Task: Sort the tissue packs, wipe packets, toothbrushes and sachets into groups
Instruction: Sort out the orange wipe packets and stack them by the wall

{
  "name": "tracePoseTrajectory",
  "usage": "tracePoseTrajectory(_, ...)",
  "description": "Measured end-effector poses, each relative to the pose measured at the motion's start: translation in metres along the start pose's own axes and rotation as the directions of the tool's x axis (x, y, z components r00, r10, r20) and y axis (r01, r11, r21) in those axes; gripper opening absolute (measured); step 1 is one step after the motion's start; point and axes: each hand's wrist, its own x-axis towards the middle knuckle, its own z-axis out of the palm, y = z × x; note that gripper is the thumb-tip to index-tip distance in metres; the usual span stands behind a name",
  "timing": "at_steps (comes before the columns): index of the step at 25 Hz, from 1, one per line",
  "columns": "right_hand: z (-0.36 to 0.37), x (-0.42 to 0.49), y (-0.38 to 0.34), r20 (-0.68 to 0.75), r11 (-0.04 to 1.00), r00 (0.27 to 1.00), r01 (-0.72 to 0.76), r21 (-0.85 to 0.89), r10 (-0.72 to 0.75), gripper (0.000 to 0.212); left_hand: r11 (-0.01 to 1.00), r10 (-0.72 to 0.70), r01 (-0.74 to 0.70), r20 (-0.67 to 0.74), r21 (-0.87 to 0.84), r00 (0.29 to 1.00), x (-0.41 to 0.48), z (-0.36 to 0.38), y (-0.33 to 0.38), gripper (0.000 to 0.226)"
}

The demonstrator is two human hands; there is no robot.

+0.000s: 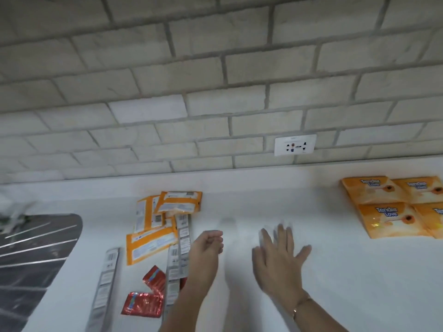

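Clearly mixed at centre-left: wipe packets [151,248], toothbrushes [106,283] and red sachets [143,305], partly overlapping; tissue packs [388,219] grouped far right. Left hand [207,246] curled, nothing seen inside; right hand [279,257] spread, empty. Risk: dragging a neighbour along when pulling one from the overlap.

A domestic kitchen worktop: a white counter [335,271] runs along a wall of pale brick-pattern tiles [215,68] at 12 o'clock, a white wall socket [295,145] sits low on the tiles at 1 o'clock, and a dark ribbed panel [36,248] at 9 o'clock, blurred, may be a drainboard.
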Motion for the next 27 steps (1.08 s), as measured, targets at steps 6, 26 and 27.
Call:
tracePoseTrajectory(6,0.022,0.016,-0.03,0.094,0.989,0.991,0.104,-0.104,-0.094,0.068,0.427,0.148,-0.126,0.068,0.895,0.987,0.078,-0.157,0.033,0.053)
tracePoseTrajectory(26,0.015,0.014,-0.031,0.182,0.989,0.981,0.094,-0.117,-0.071,0.066,0.102,0.164,-0.369,0.35,0.924,0.922,0.078,-0.198,-0.036,0.035)
tracePoseTrajectory(27,0.013,0.015,-0.03,0.219,0.989,0.973,0.101,-0.111,-0.075,0.066,0.164,0.181,-0.366,0.337,0.916,0.924,0.073,-0.197,-0.034,0.028)
